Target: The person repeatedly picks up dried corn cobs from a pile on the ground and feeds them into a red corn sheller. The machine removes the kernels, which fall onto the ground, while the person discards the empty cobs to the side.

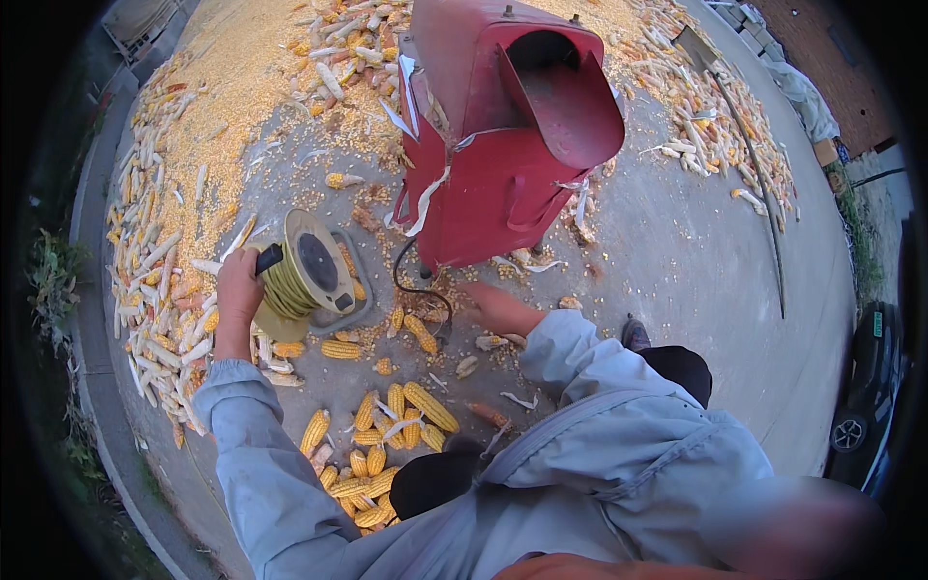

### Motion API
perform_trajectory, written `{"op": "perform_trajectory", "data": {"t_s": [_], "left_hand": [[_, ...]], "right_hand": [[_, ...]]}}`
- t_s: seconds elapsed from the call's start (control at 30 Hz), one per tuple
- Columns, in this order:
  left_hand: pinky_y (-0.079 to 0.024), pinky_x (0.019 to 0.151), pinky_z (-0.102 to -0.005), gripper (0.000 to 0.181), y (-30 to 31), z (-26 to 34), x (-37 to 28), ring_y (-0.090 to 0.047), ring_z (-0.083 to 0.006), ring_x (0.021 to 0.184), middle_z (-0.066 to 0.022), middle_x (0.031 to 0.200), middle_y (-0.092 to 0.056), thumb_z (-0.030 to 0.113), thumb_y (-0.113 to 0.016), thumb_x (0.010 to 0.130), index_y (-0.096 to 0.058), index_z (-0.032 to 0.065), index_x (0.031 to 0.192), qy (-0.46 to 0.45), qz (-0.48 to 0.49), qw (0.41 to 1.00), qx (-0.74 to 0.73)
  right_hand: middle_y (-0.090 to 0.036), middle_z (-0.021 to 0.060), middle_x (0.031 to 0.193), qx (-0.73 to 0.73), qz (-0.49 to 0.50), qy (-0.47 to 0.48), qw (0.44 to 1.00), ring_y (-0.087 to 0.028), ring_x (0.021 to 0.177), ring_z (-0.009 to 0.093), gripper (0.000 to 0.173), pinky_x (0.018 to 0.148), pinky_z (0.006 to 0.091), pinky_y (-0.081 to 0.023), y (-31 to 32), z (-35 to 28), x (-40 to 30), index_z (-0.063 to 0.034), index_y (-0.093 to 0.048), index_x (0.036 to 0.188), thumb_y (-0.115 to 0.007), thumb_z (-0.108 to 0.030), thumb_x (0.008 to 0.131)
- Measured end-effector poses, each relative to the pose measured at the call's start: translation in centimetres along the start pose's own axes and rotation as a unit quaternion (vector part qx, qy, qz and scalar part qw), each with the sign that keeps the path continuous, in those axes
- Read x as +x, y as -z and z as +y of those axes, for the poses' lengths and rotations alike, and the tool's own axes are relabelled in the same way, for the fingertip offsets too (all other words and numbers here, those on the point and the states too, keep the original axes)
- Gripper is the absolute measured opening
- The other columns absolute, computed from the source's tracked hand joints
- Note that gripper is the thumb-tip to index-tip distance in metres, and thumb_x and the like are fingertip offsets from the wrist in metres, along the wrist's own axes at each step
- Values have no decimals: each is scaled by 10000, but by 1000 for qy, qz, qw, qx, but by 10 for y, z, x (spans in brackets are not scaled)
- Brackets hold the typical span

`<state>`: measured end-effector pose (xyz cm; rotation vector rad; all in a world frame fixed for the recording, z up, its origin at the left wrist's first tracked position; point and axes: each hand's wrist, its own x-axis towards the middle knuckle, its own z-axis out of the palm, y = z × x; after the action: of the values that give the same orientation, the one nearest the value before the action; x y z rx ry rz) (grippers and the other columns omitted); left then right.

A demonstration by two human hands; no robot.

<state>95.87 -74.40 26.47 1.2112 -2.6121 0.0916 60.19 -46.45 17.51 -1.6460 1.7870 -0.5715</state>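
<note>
My left hand (239, 286) is closed around the black grip (270, 259) of a cable reel wound with yellow-green cable (284, 290). The reel stands on the concrete, its pale flange (296, 228) facing up and right beside a grey tubular frame (366, 279). In front of my body, my right hand (496, 306) reaches low, blurred, close to a black power cord (424, 291). That cord runs from beneath a red corn sheller (493, 196) with a wide chute (569, 109). I cannot make out whether the right fingers hold anything.
Loose kernels (239, 72) and stripped cobs (156, 290) cover the ground ahead and left. Yellow corn ears (370, 478) lie by my knee. A long-handled shovel (747, 145) rests on cobs at right. A dark car (866, 399) is parked at the right, a concrete kerb (101, 406) at left.
</note>
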Motion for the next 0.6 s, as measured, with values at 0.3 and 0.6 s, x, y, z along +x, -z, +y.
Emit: {"op": "perform_trajectory", "data": {"t_s": [0.3, 0.6], "left_hand": [[-331, 989, -441, 441, -12, 155, -10, -436, -367, 1154, -188, 1211, -493, 61, -590, 761, -501, 16, 1190, 13, 70, 981, -182], [-418, 948, -342, 514, -213, 269, 37, -528, -199, 1143, -61, 1250, -559, 444, -391, 956, -460, 71, 1303, 351, -38, 464, -812]], "right_hand": [[-558, 152, 1223, 184, 241, -215, 928, -573, 1073, 258, 543, 885, 355, -467, 65, 155, 16, -21, -428, 1292, -630, -31, 789], [-617, 190, 1124, 269, 280, -148, 910, -577, 1071, 314, 404, 904, 376, -432, 43, 235, 56, -20, -553, 1173, -574, -44, 770]]}}
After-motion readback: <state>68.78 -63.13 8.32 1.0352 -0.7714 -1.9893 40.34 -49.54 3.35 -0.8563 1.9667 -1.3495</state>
